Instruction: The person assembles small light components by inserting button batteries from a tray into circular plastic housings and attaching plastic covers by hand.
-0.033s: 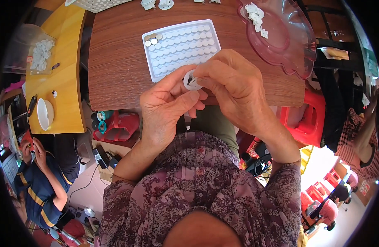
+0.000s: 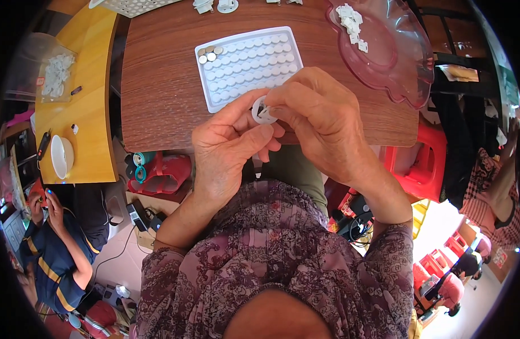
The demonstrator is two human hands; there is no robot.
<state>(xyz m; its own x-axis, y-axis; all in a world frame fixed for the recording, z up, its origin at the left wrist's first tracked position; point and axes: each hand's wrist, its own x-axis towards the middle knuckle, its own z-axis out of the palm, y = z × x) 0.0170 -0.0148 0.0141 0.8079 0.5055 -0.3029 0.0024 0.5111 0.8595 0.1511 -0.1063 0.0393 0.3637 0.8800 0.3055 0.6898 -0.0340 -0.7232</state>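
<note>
My left hand (image 2: 229,141) holds a small round white plastic part (image 2: 262,117) between thumb and fingers, just off the table's near edge. A dark slot shows in the part's middle. My right hand (image 2: 330,121) is closed in a pinch over the part's right side; what its fingertips grip is mostly hidden behind them. Beyond both hands lies a white tray (image 2: 205,85) with rows of round hollows. Several silver and brownish button cells (image 2: 211,57) sit in the tray's far left corner.
A pink clear dish (image 2: 378,70) with white plastic pieces (image 2: 350,22) stands at the table's right. More white parts (image 2: 227,5) lie at the far edge. On the left, a yellow table (image 2: 96,113) carries a white bowl (image 2: 62,156). A red stool (image 2: 421,164) stands right; a co-worker sits left.
</note>
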